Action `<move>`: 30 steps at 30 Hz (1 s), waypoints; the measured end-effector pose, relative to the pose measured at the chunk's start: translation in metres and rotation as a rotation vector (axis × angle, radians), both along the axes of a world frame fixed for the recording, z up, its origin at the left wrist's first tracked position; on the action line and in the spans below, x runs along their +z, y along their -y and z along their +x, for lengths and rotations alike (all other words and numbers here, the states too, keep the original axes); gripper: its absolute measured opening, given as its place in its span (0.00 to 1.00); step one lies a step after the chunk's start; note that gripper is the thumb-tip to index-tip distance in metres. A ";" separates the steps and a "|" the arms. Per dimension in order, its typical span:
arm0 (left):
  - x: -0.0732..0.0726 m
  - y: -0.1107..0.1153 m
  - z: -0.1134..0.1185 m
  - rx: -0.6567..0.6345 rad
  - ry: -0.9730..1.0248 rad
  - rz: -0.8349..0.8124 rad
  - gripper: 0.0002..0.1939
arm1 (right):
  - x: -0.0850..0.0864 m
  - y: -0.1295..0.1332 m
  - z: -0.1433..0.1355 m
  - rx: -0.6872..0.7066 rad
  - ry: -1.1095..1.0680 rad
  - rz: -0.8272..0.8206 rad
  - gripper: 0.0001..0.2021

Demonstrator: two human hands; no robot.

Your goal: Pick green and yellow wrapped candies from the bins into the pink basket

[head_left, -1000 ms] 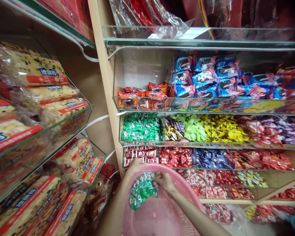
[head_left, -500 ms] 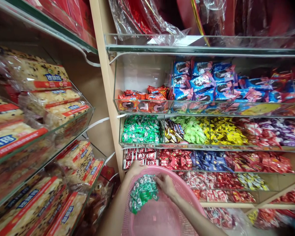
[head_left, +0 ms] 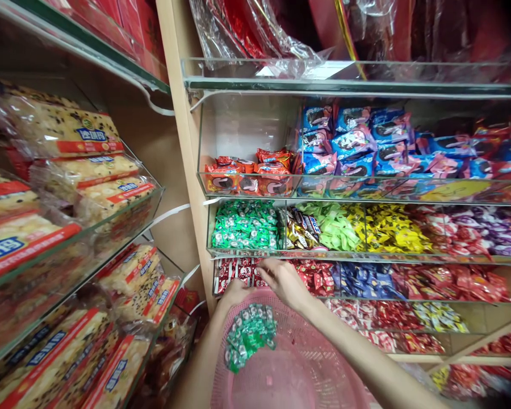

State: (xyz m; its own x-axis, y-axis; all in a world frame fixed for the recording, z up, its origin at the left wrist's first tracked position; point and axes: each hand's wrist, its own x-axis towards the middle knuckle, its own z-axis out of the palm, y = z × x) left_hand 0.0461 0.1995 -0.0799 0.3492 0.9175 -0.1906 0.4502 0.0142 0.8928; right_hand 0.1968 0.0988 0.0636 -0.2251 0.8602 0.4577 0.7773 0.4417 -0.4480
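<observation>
A pink mesh basket [head_left: 323,352] holds a heap of green-wrapped candies [head_left: 251,335] on its left side. My left hand [head_left: 237,294] grips the basket's far rim at the left. Just beyond that rim, my right hand [head_left: 281,279] is at the bin of red-and-white wrapped candies [head_left: 234,270]. Its fingers are bent together, and what lies between them, if anything, is too small to tell. Above stands a bin of green candies [head_left: 247,224].
Large packs of crackers [head_left: 85,128] fill slanted glass shelves on the left. A wooden post [head_left: 183,125] divides the shelving. Glass-fronted bins ahead hold blue packets [head_left: 353,139], yellow candies [head_left: 392,227] and dark blue candies [head_left: 366,278].
My right hand has moved from over the green candies in the basket up and forward, past the far rim, to the red-and-white candies. My left hand has stayed on the rim.
</observation>
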 end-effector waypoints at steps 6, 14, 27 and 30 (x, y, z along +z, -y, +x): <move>-0.006 -0.003 -0.001 -0.050 -0.060 0.043 0.24 | 0.042 -0.044 0.001 -0.083 0.192 0.082 0.10; 0.002 0.001 -0.002 -0.058 -0.098 0.069 0.25 | 0.059 -0.079 0.005 -0.132 0.275 -0.202 0.12; -0.006 -0.002 -0.002 -0.042 -0.068 0.048 0.25 | 0.056 -0.076 0.005 -0.103 0.341 -0.122 0.08; -0.004 -0.002 -0.002 -0.062 -0.104 0.078 0.24 | 0.056 -0.069 0.003 -0.145 0.404 -0.040 0.10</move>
State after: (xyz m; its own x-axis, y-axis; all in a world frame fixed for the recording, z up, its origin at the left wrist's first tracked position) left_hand 0.0440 0.2016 -0.0836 0.3878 0.9082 -0.1576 0.5385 -0.0844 0.8384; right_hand 0.1994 0.1680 0.1200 -0.2546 0.9113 0.3234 0.9466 0.3033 -0.1092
